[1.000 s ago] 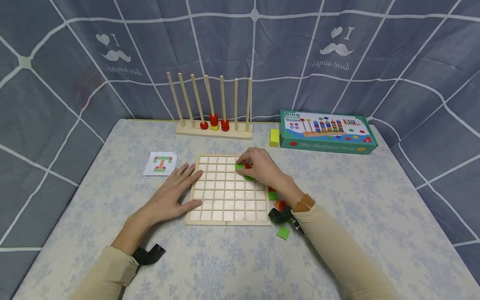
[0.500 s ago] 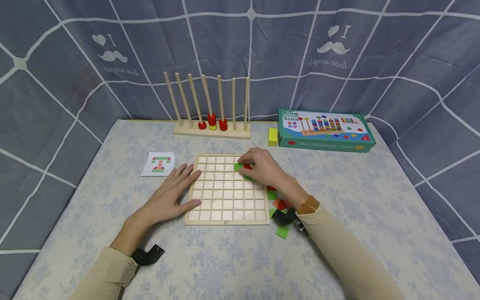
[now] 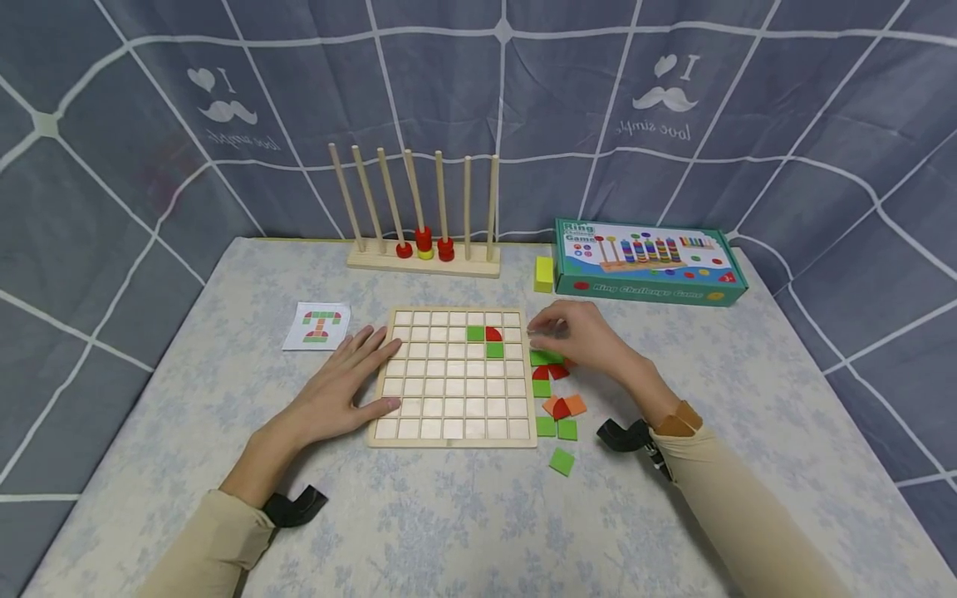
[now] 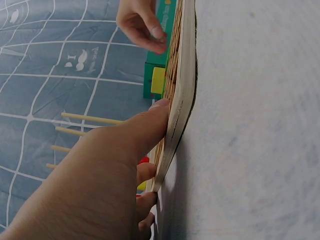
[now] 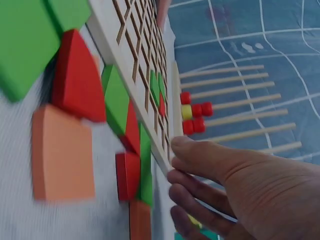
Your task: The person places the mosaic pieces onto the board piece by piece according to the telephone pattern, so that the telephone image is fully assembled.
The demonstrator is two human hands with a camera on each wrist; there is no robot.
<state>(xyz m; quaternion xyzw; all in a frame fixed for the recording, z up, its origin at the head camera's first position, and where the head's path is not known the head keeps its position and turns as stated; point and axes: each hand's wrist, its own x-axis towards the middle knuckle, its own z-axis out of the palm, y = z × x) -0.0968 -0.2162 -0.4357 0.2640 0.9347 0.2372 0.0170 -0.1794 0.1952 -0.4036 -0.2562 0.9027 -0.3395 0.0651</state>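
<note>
A wooden grid board (image 3: 454, 388) lies in the middle of the table. Two green square tiles (image 3: 494, 350) and a red quarter-round tile (image 3: 493, 334) sit in its cells, toward the upper right. My left hand (image 3: 350, 386) rests on the board's left edge, fingers spread. Just off the right edge hovers my right hand (image 3: 586, 334), over loose green tiles (image 3: 547, 357). In the right wrist view its fingers (image 5: 200, 155) are loosely bent, with nothing seen between them. Below it lie more green tiles (image 3: 541, 388), red quarter-rounds (image 3: 561, 409) and orange tiles (image 3: 575, 404).
A card with a coloured tile pattern (image 3: 297, 336) lies left of the board. Behind stands a wooden peg rack (image 3: 374, 257) with several red and yellow rings (image 3: 424, 243). A yellow block (image 3: 543, 274) and a green game box (image 3: 650, 286) stand at the back right.
My right hand has left the tiles on the board and moved right, over the loose tiles beside it. The green and red tiles stay in their cells. My left hand keeps its place.
</note>
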